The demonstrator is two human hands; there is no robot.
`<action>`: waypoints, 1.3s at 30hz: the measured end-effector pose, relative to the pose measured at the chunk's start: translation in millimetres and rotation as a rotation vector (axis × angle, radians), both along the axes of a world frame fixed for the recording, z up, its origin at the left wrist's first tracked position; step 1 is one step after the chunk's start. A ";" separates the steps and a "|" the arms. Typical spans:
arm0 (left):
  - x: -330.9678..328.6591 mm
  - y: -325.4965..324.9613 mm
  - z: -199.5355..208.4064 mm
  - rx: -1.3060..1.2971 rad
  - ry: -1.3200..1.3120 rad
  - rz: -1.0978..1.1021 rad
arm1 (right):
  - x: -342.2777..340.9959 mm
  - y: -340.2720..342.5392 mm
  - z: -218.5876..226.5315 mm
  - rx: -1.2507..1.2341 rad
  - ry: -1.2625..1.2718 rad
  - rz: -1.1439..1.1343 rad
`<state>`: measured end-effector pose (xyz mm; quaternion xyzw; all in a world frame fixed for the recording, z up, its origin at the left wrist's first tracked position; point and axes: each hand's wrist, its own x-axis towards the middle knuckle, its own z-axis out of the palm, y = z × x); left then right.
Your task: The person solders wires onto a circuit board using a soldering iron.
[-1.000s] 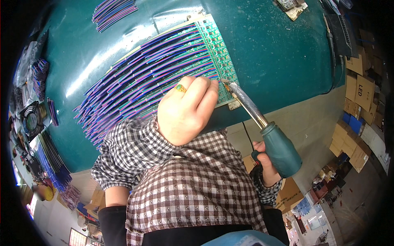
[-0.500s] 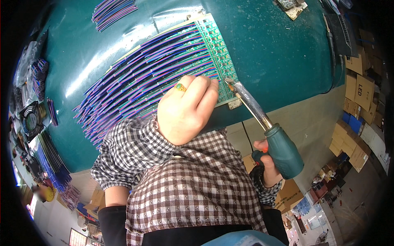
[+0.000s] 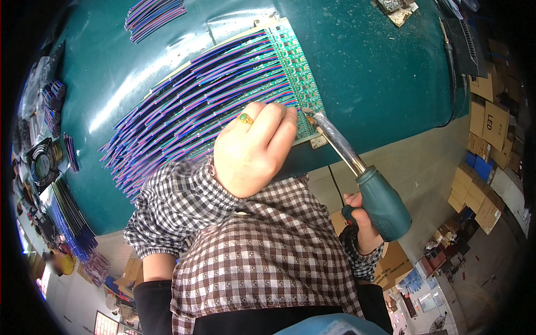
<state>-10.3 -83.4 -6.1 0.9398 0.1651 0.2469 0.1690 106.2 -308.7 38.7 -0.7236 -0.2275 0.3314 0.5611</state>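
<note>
A green circuit board panel (image 3: 301,72) lies on the table with long rows of coloured wires (image 3: 184,106) running leftward from its pads. Over the lower rows my left hand (image 3: 254,145) is closed, wearing a green-stoned ring, its fingertips at the wire ends beside the board. Those fingertips are partly hidden, but they appear to pinch wires there. In my right hand (image 3: 365,226) is a soldering gun (image 3: 385,204) with a green handle and a metal barrel. Its tip touches or hovers just above the board's lower part, right of my left fingers; I cannot tell which.
A bundle of wires (image 3: 155,17) lies at the table's far left. A small black fan (image 3: 42,162) stands at the left edge, near more wire bundles (image 3: 72,218). A dirty metal holder (image 3: 396,10) sits at the far right. Cardboard boxes (image 3: 491,125) are stacked beyond the table.
The soldering gun has shifted slightly left, its tip coming nearer to my left fingertips. My left hand and the board have stayed in place.
</note>
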 end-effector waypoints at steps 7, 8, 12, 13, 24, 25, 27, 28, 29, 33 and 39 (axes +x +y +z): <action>-0.5 -0.5 0.2 -0.005 0.015 0.005 | -1.5 1.1 3.6 -0.044 -0.071 -0.013; -0.3 -0.4 -0.3 -0.006 0.015 0.004 | -0.4 -0.9 2.7 -0.045 -0.071 -0.013; -0.2 0.8 -0.7 0.009 -0.004 0.001 | 3.6 -10.5 -5.0 0.018 -0.067 0.019; 0.0 1.0 -0.6 0.010 -0.003 -0.003 | 3.7 -11.1 -6.0 0.037 -0.073 0.030; 0.0 1.3 -3.4 -0.017 -0.032 0.000 | 0.3 7.2 8.9 -0.098 -0.138 0.012; 0.0 1.0 -3.5 -0.024 -0.032 0.009 | 1.1 6.9 8.6 -0.091 -0.138 0.039; -0.4 1.3 -3.9 -0.036 -0.036 0.007 | 1.1 6.0 8.1 -0.089 -0.134 0.036; -0.6 1.6 -3.9 -0.047 -0.040 0.005 | 1.0 5.4 7.8 -0.087 -0.130 0.033; -0.5 1.9 -3.9 -0.047 -0.040 0.004 | 0.2 5.0 7.5 -0.087 -0.130 0.032; -0.4 2.9 -3.3 -0.043 -0.047 -0.009 | -2.5 1.8 3.1 -0.066 -0.071 -0.016; -0.3 2.8 -1.0 -0.044 -0.032 -0.007 | -1.7 1.5 2.9 -0.086 -0.072 0.000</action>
